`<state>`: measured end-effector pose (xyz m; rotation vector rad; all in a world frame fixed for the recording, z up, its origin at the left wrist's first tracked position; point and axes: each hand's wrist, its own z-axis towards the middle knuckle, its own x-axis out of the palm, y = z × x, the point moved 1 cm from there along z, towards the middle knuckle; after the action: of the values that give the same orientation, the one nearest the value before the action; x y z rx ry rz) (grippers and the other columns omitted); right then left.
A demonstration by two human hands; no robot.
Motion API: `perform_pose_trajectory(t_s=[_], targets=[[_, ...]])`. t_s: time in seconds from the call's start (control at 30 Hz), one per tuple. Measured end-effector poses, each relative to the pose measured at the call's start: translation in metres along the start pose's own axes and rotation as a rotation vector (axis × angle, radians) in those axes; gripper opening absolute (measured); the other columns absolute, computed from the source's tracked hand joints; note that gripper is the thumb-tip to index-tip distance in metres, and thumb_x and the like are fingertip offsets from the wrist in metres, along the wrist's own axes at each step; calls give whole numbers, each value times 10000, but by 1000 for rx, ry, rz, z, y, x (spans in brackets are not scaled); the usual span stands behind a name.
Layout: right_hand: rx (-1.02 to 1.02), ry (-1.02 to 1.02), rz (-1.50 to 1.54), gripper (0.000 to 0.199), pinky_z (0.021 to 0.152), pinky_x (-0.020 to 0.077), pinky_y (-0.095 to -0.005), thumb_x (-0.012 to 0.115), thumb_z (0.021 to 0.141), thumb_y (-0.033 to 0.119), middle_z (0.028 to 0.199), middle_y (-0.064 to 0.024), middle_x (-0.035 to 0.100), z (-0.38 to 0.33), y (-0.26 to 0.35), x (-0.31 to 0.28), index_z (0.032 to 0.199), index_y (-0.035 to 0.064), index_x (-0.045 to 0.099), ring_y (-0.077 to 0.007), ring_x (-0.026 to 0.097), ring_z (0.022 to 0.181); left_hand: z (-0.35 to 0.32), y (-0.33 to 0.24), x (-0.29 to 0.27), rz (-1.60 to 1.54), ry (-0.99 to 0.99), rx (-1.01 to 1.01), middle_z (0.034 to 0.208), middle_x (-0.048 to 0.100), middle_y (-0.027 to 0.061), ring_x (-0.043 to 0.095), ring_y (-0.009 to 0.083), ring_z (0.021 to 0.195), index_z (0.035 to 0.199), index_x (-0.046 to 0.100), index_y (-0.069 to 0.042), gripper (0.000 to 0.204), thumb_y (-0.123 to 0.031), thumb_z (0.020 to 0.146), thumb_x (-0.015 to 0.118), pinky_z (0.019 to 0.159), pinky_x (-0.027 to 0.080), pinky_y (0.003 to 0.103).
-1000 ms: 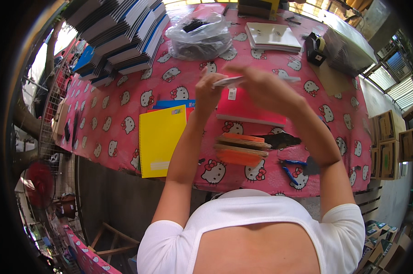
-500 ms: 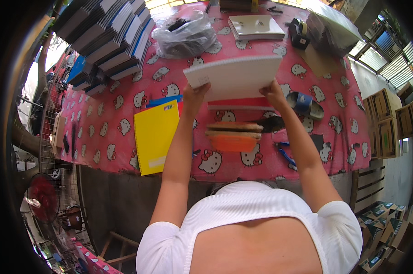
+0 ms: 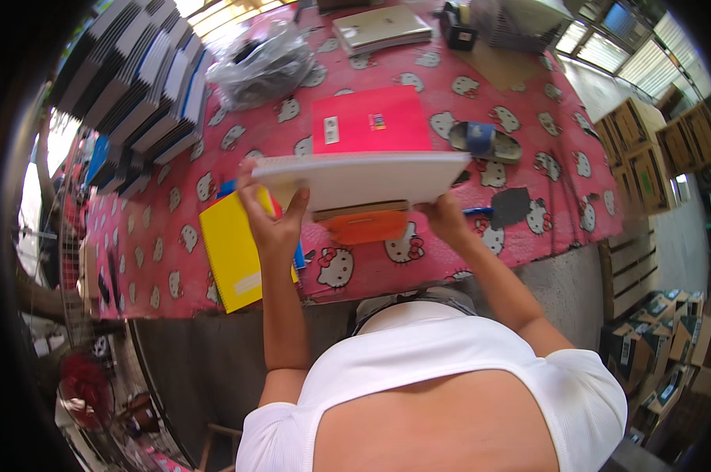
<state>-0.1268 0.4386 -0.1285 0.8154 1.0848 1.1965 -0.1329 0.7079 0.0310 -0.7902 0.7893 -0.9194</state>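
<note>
Both hands hold a thick white pad of paper [image 3: 371, 182], tilted so its white face shows, above the table's near middle. My left hand [image 3: 275, 220] grips its left end, with the thumb in front and the fingers at the edge. At the lower right corner, my right hand [image 3: 447, 219] is closed on it. Just beyond the pad lies a red notebook [image 3: 371, 118] with a small white label. A yellow spiral notebook [image 3: 228, 252] rests by my left forearm, over blue and red covers. Under the pad, an orange object with a brown top edge [image 3: 367, 228] is partly hidden.
Tall stacks of notebooks [image 3: 135, 79] stand far left, beside a clear plastic bag [image 3: 261, 67]. White books [image 3: 383, 30] and a black tape dispenser [image 3: 457, 27] sit at the back. A blue slipper [image 3: 485, 143] lies right. Cardboard boxes [image 3: 635, 157] are stacked beyond the table.
The white pad has come nearer to me and lower, now covering part of the orange object. The red notebook beyond it has come into fuller view. My left hand's grip has shifted.
</note>
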Motion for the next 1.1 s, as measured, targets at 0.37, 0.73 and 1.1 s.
perform_pose_trajectory(t_s=[0.37,0.73,1.1], targets=[[29,-470,-1067,90,741,481,-424,637,741,106,858,-146,633,24,-25,-223,782,29,614,-326,602,857,-32,-43,76,534,461,519,1189,583,87,532,241,1073,1207,594,-105,455,-239,786,704,1038,283,458],[-137,46,-106,318,680,502,-235,603,802,-99,991,-74,659,-1,142,-88,1076,45,680,-112,625,777,-25,-41,85,346,318,426,810,685,13,623,169,789,887,731,-136,145,-213,765,740,1000,287,392],[-192,245,-291,239,590,473,-286,714,741,16,782,-63,628,14,172,-87,970,84,721,-187,616,672,-53,-45,68,226,283,521,840,673,-10,590,159,786,833,734,-145,167,-229,699,786,976,306,371]])
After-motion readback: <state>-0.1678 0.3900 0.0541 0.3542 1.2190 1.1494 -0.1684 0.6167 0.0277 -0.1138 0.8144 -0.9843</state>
